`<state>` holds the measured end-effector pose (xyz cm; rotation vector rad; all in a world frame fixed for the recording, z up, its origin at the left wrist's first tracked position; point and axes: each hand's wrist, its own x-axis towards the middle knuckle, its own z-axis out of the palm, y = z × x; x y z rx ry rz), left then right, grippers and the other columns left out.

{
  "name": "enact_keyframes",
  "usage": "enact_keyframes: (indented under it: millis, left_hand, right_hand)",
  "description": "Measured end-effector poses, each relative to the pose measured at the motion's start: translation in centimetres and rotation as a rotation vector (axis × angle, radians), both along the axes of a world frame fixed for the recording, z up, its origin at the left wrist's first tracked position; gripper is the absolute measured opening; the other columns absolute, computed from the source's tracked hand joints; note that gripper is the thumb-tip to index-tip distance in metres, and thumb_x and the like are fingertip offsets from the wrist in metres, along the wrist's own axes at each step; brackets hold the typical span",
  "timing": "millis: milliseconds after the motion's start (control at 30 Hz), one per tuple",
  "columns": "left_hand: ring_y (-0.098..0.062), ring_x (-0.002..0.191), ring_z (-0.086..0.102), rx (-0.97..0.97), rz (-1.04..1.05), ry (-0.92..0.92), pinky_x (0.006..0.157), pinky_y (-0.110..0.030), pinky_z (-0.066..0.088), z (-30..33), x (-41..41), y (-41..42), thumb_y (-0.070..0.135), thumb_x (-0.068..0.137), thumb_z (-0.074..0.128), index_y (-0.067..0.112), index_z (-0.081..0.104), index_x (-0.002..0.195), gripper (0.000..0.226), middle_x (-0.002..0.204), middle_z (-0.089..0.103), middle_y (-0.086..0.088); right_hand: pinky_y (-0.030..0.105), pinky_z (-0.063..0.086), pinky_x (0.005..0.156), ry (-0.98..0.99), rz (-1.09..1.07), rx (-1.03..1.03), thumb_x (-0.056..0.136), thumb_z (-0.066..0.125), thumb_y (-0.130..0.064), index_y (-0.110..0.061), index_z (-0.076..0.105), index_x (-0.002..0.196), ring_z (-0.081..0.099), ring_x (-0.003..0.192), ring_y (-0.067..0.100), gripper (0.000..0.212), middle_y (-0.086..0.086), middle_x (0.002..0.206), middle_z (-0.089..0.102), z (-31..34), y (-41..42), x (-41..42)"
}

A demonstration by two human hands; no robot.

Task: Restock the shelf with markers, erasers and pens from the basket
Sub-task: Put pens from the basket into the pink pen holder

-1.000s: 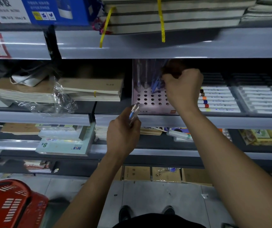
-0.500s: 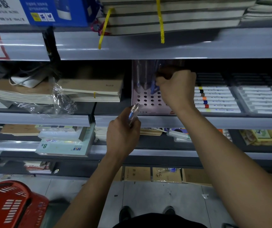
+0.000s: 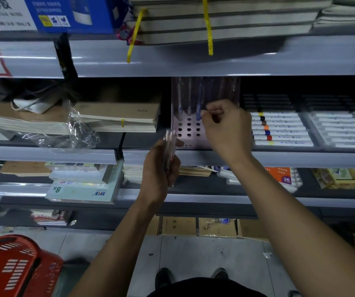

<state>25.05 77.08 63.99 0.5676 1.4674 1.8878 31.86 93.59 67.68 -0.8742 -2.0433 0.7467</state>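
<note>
Pens (image 3: 169,151): a small bunch of clear-barrelled ones, held upright in the left hand (image 3: 158,172), fingers curled round them, in front of the middle shelf (image 3: 279,158) edge. Pen display stand (image 3: 188,129): pale pink, perforated with rows of round holes, standing on the middle shelf; several pens stand upright in its back rows, the front holes vacant. Right hand (image 3: 225,127): raised at the stand, thumb and forefinger pinched at the lower end of a blue-tipped pen (image 3: 198,112) standing in the stand; whether the pen is actually gripped cannot be told. Marker trays (image 3: 279,129): just right of the stand, white-barrelled markers lying in rows with coloured bands. Notebooks (image 3: 116,118): tan-covered stacks left of the stand, crumpled clear plastic wrap (image 3: 80,131) beside them. Upper shelf: bundled books (image 3: 225,20) tied with yellow strap, a blue box (image 3: 71,13). Basket (image 3: 11,269): red, on the floor, lower left, well apart from both hands.
</note>
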Motion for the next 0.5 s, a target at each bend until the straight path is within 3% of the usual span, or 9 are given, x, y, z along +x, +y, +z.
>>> enact_keyframes:
  millis: [133, 267, 400, 500]
  left_hand:
    - [-0.016, 0.053, 0.03, 0.039, -0.043, -0.102, 0.049, -0.03, 0.022, 0.7, 0.3, -0.4, 0.037, 0.112, 0.022, 0.003, 0.054, 0.11, 0.046, 0.067, 0.043, -0.004]
    - [-0.02, 0.056, 0.027, 0.047, -0.054, -0.122, 0.052, -0.036, 0.017, 1.1, 0.4, -0.1, 0.031, 0.112, 0.026, 0.007, 0.053, 0.096, 0.039, 0.07, 0.038, -0.007]
    - [-0.028, 0.061, 0.028, 0.041, -0.054, -0.022, 0.052, -0.039, 0.021, 1.6, 0.8, 0.3, 0.023, 0.1, 0.046, -0.01, 0.049, 0.112, 0.035, 0.073, 0.035, -0.027]
    - [-0.03, 0.065, 0.03, 0.021, -0.049, 0.007, 0.053, -0.041, 0.022, 1.7, 1.1, 0.4, 0.014, 0.1, 0.043, -0.013, 0.046, 0.13, 0.041, 0.089, 0.046, -0.03]
  right_hand:
    - [0.005, 0.047, 0.07, 0.12, 0.074, -0.005, 0.094, 0.069, -0.012, -0.018, 0.075, 0.099, 0.064, 0.076, -0.003, 0.009, -0.011, 0.088, 0.071, -0.6, -2.2, 1.5]
    - [0.02, 0.056, 0.072, 0.187, 0.264, -0.089, 0.095, 0.069, -0.009, -0.015, 0.074, 0.099, 0.068, 0.081, 0.007, 0.009, -0.011, 0.089, 0.072, -0.7, -4.6, 2.6]
    - [0.023, 0.057, 0.071, 0.187, 0.405, -0.222, 0.095, 0.071, -0.017, -0.016, 0.074, 0.102, 0.07, 0.082, 0.01, 0.007, -0.011, 0.088, 0.073, -1.1, -6.2, 3.2]
    - [0.016, 0.055, 0.071, 0.178, 0.412, -0.312, 0.095, 0.073, -0.018, -0.019, 0.075, 0.108, 0.071, 0.082, 0.006, 0.013, -0.01, 0.091, 0.075, -1.4, -6.8, 3.2]
